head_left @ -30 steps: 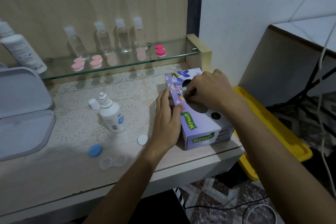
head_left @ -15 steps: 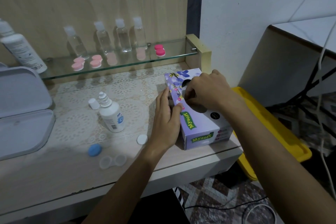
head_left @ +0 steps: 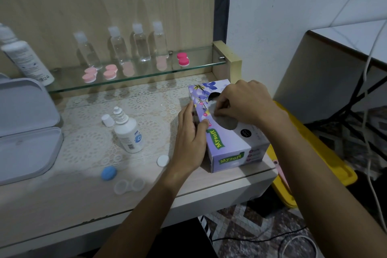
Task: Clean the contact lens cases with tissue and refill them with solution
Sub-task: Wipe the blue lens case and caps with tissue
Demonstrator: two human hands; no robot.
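Note:
A purple Mysoft tissue box (head_left: 230, 146) lies at the table's right end. My left hand (head_left: 189, 142) lies flat against its left side, fingers straight. My right hand (head_left: 240, 102) is over the box's oval slot, fingertips pinching a tissue at the opening. An open clear lens case (head_left: 129, 186) sits near the front edge, with its blue cap (head_left: 109, 173) and white cap (head_left: 163, 160) lying loose beside it. The small white solution bottle (head_left: 127, 134) stands uncapped in mid-table, its cap (head_left: 107, 120) just to its left.
A glass shelf (head_left: 199, 63) at the back carries several clear bottles and pink lens cases (head_left: 90, 74). A big white bottle (head_left: 25, 58) leans far left above an open grey box (head_left: 25, 132). A yellow bin (head_left: 314, 153) sits below right.
Almost nothing differs. My right hand's fingertips have shifted slightly at the slot while my left hand stays against the box.

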